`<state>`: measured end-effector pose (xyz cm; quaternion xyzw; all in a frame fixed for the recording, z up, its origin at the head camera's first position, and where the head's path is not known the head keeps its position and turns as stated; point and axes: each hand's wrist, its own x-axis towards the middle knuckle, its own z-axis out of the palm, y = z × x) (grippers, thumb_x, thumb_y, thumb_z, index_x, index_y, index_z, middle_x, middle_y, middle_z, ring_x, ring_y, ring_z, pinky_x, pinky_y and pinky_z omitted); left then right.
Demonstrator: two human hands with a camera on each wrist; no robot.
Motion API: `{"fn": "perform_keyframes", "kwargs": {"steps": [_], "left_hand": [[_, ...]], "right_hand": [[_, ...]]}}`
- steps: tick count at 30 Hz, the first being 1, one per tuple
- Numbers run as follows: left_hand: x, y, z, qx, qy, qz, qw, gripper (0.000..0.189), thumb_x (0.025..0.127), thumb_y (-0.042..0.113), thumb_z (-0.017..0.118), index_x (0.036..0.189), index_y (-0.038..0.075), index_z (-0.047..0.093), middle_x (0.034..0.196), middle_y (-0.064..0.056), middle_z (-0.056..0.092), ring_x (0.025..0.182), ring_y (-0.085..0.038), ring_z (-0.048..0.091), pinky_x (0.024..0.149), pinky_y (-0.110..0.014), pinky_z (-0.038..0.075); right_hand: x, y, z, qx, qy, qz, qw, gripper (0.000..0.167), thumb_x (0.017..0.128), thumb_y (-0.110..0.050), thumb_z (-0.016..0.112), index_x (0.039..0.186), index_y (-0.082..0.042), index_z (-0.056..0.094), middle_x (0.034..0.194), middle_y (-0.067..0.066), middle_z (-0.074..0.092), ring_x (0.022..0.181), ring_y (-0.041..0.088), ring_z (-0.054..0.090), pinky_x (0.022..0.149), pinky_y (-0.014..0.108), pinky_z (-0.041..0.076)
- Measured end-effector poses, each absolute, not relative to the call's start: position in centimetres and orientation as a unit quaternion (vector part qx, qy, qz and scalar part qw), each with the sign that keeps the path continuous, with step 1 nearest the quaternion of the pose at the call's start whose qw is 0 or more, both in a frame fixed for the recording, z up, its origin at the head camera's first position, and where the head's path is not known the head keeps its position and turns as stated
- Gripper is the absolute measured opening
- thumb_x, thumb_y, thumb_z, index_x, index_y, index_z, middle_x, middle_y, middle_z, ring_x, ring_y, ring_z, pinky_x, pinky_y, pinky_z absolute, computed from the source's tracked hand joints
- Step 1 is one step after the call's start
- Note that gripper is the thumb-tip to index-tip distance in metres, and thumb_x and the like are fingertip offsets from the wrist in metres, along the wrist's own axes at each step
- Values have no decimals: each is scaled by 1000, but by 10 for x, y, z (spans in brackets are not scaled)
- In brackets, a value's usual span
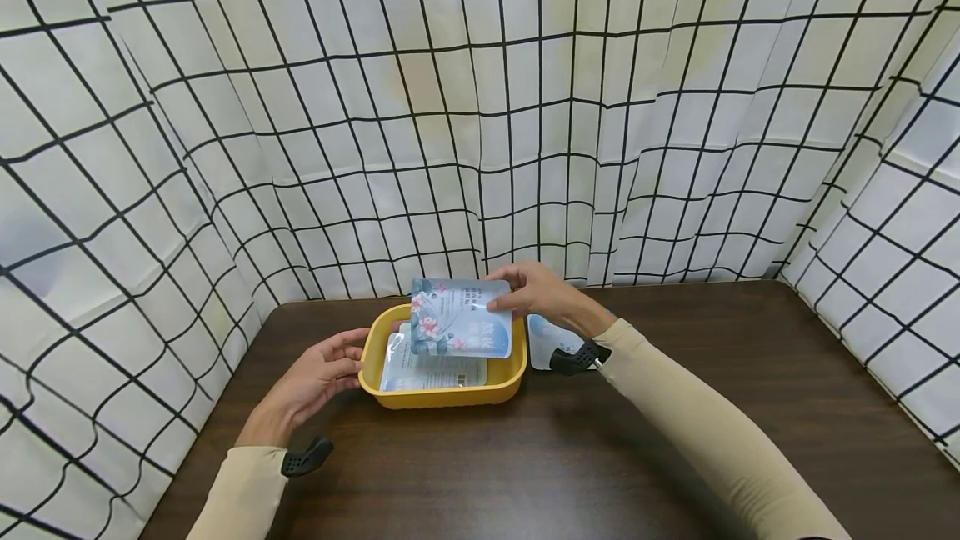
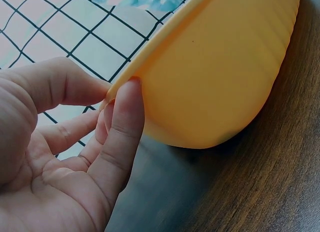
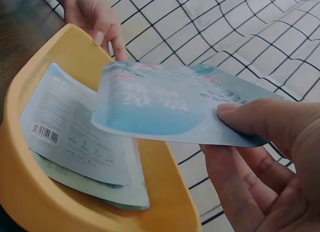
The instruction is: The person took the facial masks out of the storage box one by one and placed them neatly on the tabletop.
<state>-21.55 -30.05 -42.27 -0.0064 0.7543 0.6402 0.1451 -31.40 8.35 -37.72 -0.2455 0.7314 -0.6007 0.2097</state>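
Right hand (image 1: 545, 298) pinches a floral packet (image 1: 457, 319) over a yellow basin (image 1: 450, 398), apparently mid-transfer; left hand (image 1: 318, 377) pinches its left rim (image 2: 160, 41), steadiness likely needed next.

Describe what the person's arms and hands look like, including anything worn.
The left sleeve and right sleeve are plain beige, long and fairly close-fitting. The left wrist device and right wrist device are small and black. The left hand and right hand are bare, with no gloves.

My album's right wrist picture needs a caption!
Right hand pinching a flat blue flower-printed pouch over a yellow plastic bin holding other pouches.
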Motion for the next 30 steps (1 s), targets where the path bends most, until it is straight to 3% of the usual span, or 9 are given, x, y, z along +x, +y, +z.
{"fn": "perform_keyframes", "kwargs": {"steps": [14, 20, 26, 30], "left_hand": [[-217, -301, -422, -4, 752, 643, 146, 66, 98, 4, 59, 158, 6, 30, 119, -15, 60, 98, -21, 64, 85, -29, 58], [-217, -302, -423, -2, 751, 643, 148, 67, 98, 5, 61, 158, 7, 31, 118, -13, 60, 99, -21, 64, 86, -29, 58], [-218, -301, -422, 0, 750, 645, 149, 67, 98, 3, 59, 158, 6, 30, 116, -13, 60, 98, -21, 63, 84, -29, 58], [-217, -301, -423, 1, 750, 645, 148, 67, 98, 3, 60, 158, 6, 30, 117, -14, 59, 98, -21, 63, 85, -29, 57]], "right_hand": [[-311, 124, -375, -193, 733, -617, 210, 49, 87, -12, 80, 133, -7, 63, 118, 18, 65, 99, 29, 69, 86, 43, 60], [-311, 144, -378, -170, 755, -602, 198, 65, 87, -17, 81, 145, -7, 53, 115, 17, 61, 99, 27, 67, 84, 41, 59], [-309, 169, -380, -187, 744, -608, 205, 49, 90, -19, 78, 134, -7, 60, 121, 17, 68, 98, 30, 70, 88, 48, 58], [-307, 186, -379, -179, 738, -618, 203, 46, 91, -20, 77, 131, -5, 61, 119, 17, 68, 96, 30, 71, 86, 46, 59]]}}
